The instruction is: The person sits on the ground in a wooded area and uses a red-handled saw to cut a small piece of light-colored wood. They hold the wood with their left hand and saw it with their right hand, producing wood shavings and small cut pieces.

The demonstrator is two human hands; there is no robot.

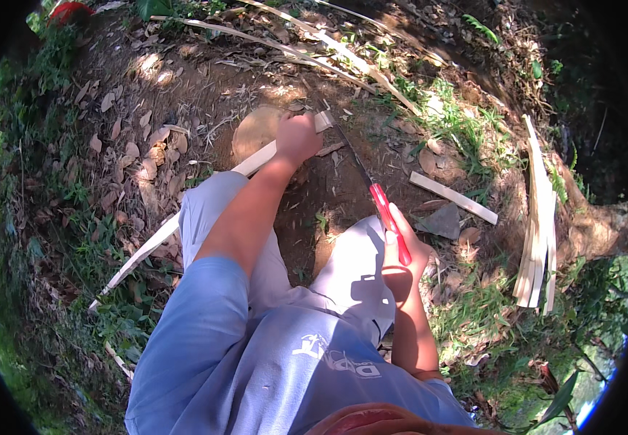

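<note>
Bamboo strip (183, 217) lies across my left thigh with its far end on the wood block (256, 130), where my left hand (298, 138) clamps it steady. My right hand (401, 254) grips the red-handled knife (372, 192), blade tip meeting that pinned end.

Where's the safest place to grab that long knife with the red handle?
Take the knife by its red handle, the end nearest the person, coming from that near side as the right hand does. The thin dark blade points away toward the pale strip under the left hand.
</note>
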